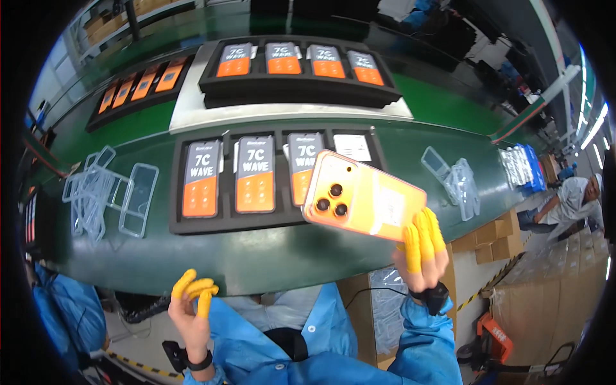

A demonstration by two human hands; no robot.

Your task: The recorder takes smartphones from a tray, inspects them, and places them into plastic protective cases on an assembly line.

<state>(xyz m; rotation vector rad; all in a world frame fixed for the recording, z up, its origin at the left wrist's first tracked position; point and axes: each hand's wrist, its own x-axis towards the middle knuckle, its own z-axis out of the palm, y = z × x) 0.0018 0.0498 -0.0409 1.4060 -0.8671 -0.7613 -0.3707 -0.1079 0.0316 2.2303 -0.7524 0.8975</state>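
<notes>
My right hand [423,253], with yellow finger cots, grips an orange smartphone [369,196] by its lower end. The phone is raised and tilted above the tray's right part, its back with three dark camera lenses and a pale label turned up. A clear case may be around it; I cannot tell. Behind it lies a black foam tray [224,224] with three grey-and-orange phones [255,173] showing, one partly covered by the held phone. A white card [352,147] lies in the tray's right slot. My left hand [191,308], also with yellow finger cots, hangs empty before the table edge, fingers bent and apart.
Clear phone cases are heaped on the green table [256,260] at left [96,199] and right [461,186]. Beyond are another phone tray [295,93] and a tray of orange items [142,83]. Cartons [552,282] and a seated person [571,199] are at right.
</notes>
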